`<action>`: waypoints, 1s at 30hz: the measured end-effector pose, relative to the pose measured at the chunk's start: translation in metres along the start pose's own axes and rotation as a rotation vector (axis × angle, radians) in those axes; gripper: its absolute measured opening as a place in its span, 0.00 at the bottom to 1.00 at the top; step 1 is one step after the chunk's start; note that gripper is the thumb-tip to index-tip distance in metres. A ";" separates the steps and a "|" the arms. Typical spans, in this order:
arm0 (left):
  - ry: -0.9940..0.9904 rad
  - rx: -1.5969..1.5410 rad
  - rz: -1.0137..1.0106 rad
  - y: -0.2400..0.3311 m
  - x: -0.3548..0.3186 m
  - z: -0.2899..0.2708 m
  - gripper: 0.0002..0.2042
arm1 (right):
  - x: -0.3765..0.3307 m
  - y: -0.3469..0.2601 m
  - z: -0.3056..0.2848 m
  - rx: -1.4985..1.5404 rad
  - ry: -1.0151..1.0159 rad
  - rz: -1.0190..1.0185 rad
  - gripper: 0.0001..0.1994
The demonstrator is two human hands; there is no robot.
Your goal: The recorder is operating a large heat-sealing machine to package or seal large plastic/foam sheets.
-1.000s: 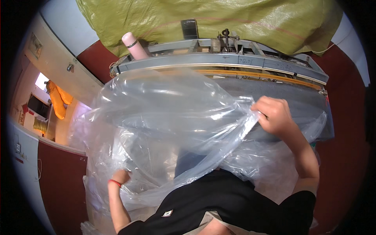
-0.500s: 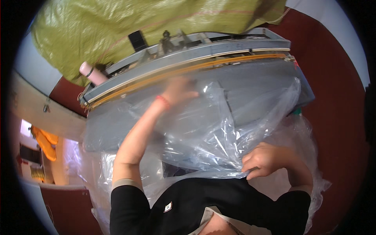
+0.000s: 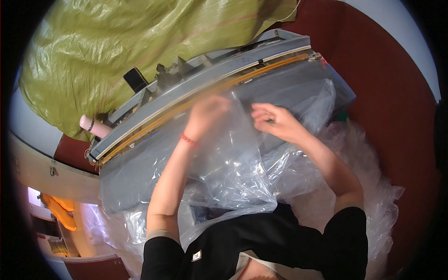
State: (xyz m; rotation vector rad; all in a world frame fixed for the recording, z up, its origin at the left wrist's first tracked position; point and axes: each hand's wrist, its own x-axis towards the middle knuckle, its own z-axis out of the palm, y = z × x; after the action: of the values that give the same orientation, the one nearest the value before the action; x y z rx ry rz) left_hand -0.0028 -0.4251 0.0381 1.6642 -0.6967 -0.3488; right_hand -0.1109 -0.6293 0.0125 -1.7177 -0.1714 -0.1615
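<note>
A large clear plastic bag (image 3: pixel 233 168) lies crumpled over the grey work surface in front of me. My left hand (image 3: pixel 207 114), a red band on its wrist, reaches into the bag's upper edge and is blurred behind the film. My right hand (image 3: pixel 275 121) pinches the same edge just to the right. Both hands sit close to the long grey sealing machine (image 3: pixel 196 98) with its orange strip, which runs diagonally across the view.
A yellow-green tarp (image 3: pixel 140 42) hangs behind the machine. A pink cylinder (image 3: pixel 93 126) lies at the machine's left end. More clear bags (image 3: pixel 373 186) pile at my right. The floor (image 3: pixel 396 93) is dark red.
My right hand has risen from low on the bag to its upper edge beside my left hand. The view has tilted so the machine slants more steeply.
</note>
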 end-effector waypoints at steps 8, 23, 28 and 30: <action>-0.051 -0.096 0.091 0.016 -0.018 0.005 0.10 | 0.048 -0.001 0.019 0.432 -0.028 0.232 0.15; 0.140 -0.073 -0.090 -0.016 -0.014 -0.006 0.17 | 0.036 -0.008 -0.004 0.347 0.197 0.245 0.12; -0.070 0.110 -0.105 -0.042 -0.009 -0.020 0.15 | 0.041 0.017 -0.025 0.164 0.259 0.209 0.10; -0.262 0.418 -0.152 -0.052 -0.008 -0.028 0.05 | 0.042 0.036 -0.050 -0.067 0.377 0.184 0.09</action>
State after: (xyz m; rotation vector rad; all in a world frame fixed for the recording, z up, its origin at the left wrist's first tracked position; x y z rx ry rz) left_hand 0.0199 -0.3939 -0.0070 2.0983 -0.8831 -0.5661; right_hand -0.0628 -0.6829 -0.0065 -1.7261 0.2720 -0.3537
